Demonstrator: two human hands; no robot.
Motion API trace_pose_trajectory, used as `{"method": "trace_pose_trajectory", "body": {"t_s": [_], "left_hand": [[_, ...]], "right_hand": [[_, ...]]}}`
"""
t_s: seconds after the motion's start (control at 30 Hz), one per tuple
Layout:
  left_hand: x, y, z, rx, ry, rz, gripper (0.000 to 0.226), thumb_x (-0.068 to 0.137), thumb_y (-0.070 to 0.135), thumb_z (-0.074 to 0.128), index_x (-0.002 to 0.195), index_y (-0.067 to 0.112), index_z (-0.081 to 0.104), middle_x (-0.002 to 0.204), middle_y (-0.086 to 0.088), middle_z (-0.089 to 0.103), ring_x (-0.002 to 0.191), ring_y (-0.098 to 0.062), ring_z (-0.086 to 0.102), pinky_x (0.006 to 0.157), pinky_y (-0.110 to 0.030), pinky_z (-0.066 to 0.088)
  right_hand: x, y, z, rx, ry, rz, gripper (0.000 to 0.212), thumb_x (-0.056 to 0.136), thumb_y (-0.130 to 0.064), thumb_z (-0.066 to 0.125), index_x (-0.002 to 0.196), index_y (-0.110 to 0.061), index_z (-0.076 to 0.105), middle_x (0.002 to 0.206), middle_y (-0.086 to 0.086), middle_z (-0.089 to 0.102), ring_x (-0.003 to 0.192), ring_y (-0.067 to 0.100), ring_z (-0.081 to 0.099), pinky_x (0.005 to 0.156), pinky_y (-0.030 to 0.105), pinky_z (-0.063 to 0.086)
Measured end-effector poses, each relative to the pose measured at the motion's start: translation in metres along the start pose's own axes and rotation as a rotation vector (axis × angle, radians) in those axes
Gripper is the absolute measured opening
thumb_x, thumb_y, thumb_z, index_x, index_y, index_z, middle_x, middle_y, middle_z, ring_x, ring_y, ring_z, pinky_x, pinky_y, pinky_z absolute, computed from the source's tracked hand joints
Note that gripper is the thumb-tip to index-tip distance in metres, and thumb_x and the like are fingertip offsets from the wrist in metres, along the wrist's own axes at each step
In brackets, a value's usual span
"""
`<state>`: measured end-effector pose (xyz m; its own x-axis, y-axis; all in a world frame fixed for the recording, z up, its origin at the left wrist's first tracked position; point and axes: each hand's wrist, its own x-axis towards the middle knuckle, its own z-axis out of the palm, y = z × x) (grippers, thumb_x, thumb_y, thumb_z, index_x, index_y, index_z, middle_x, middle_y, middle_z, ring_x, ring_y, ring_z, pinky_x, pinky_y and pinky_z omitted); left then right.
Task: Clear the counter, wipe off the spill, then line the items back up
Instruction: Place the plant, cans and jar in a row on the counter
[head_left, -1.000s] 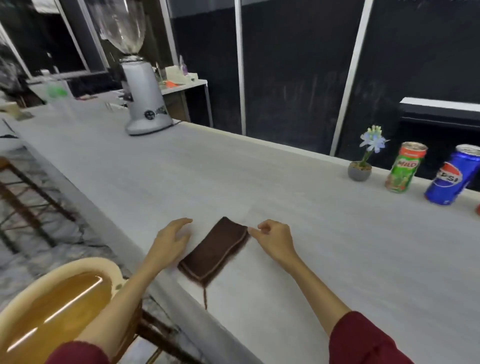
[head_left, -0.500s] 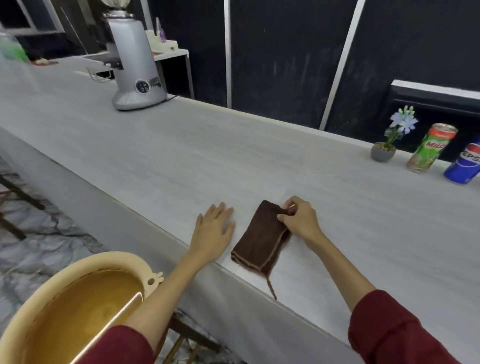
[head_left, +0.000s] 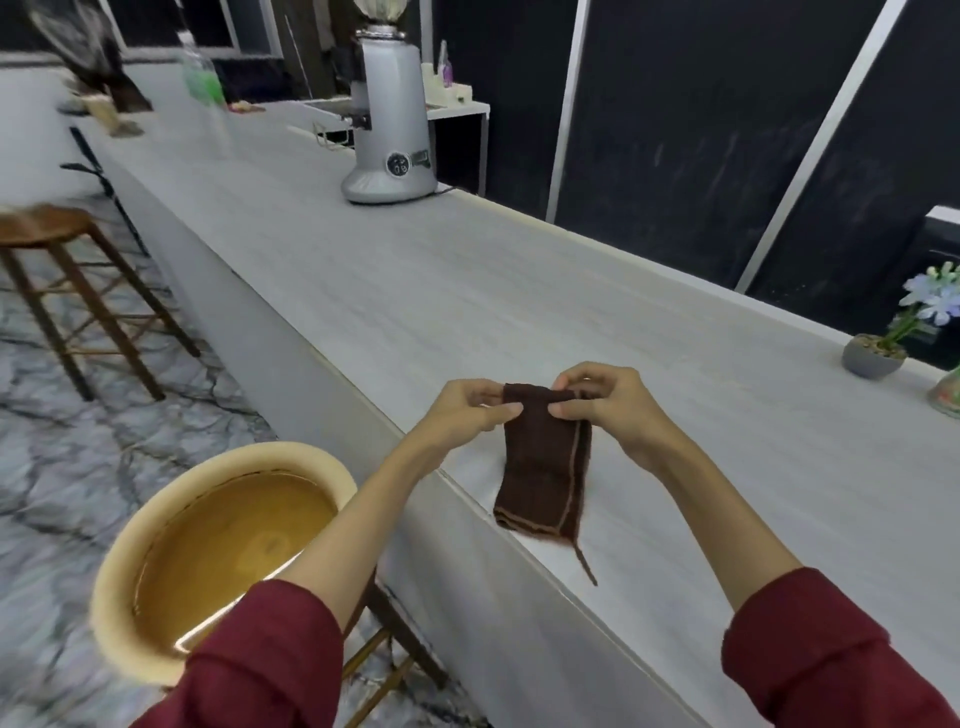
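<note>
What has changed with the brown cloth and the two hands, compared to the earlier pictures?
The left hand, earlier flat on the pale grey counter beside the cloth, now pinches the top edge of the folded brown cloth. The right hand keeps its pinch there. Together they have raised that end; the lower end stays at the counter's near edge. The grey coffee grinder has not moved.

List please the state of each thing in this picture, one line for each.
Brown cloth: folded, top edge pinched by both hands, lower end on the counter.
Left hand: pinching the cloth.
Right hand: pinching the cloth.
Basin: holds brownish water.
Grinder: upright.
Flower pot: upright.
</note>
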<state>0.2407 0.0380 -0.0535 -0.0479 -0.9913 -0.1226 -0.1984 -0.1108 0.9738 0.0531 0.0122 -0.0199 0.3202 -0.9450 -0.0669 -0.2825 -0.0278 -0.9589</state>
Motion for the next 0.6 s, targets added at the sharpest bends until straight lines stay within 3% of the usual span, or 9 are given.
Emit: {"method": "trace_pose_trajectory", "body": {"t_s": [0.07, 0.2, 0.33, 0.47, 0.6], "left_hand": [[-0.017, -0.002, -0.010, -0.015, 0.108, 0.000, 0.026, 0.080, 0.019, 0.070, 0.103, 0.007, 0.067, 0.102, -0.010, 0.068, 0.087, -0.013, 0.062, 0.073, -0.018, 0.051], [-0.066, -0.005, -0.034, -0.057, 0.276, -0.027, 0.026, 0.078, 0.026, 0.070, 0.100, 0.012, 0.068, 0.100, -0.007, 0.069, 0.093, -0.018, 0.064, 0.078, -0.028, 0.052], [-0.125, -0.018, -0.054, -0.095, 0.415, -0.030, 0.019, 0.081, 0.031, 0.066, 0.097, 0.021, 0.069, 0.100, -0.001, 0.071, 0.096, -0.014, 0.065, 0.079, -0.026, 0.052], [-0.179, -0.039, -0.070, -0.112, 0.565, -0.056, 0.018, 0.078, 0.025, 0.069, 0.096, 0.021, 0.070, 0.097, -0.003, 0.072, 0.095, -0.014, 0.066, 0.078, -0.027, 0.054], [-0.216, -0.058, -0.076, -0.102, 0.649, -0.095, 0.019, 0.078, 0.017, 0.070, 0.096, 0.021, 0.067, 0.090, -0.006, 0.072, 0.081, -0.010, 0.068, 0.066, -0.020, 0.056]], "right_hand": [[0.001, -0.006, 0.010, 0.027, -0.048, -0.024, 0.022, 0.069, 0.005, 0.073, 0.072, -0.016, 0.065, 0.074, 0.007, 0.063, 0.077, 0.023, 0.059, 0.075, 0.032, 0.049], [0.000, -0.019, 0.043, 0.085, -0.204, -0.052, 0.026, 0.070, 0.004, 0.073, 0.081, -0.018, 0.065, 0.076, 0.013, 0.062, 0.072, 0.023, 0.062, 0.070, 0.029, 0.050], [-0.005, -0.030, 0.086, 0.067, -0.376, -0.085, 0.021, 0.070, 0.003, 0.074, 0.078, -0.015, 0.066, 0.081, 0.011, 0.065, 0.077, 0.022, 0.064, 0.066, 0.024, 0.053], [-0.021, -0.029, 0.134, 0.014, -0.527, -0.095, 0.019, 0.071, 0.000, 0.074, 0.075, -0.017, 0.065, 0.087, 0.010, 0.066, 0.088, 0.023, 0.064, 0.075, 0.028, 0.055], [-0.032, -0.015, 0.171, -0.002, -0.629, -0.077, 0.018, 0.070, -0.001, 0.075, 0.079, -0.015, 0.068, 0.085, 0.006, 0.066, 0.088, 0.019, 0.063, 0.078, 0.029, 0.054]]}}
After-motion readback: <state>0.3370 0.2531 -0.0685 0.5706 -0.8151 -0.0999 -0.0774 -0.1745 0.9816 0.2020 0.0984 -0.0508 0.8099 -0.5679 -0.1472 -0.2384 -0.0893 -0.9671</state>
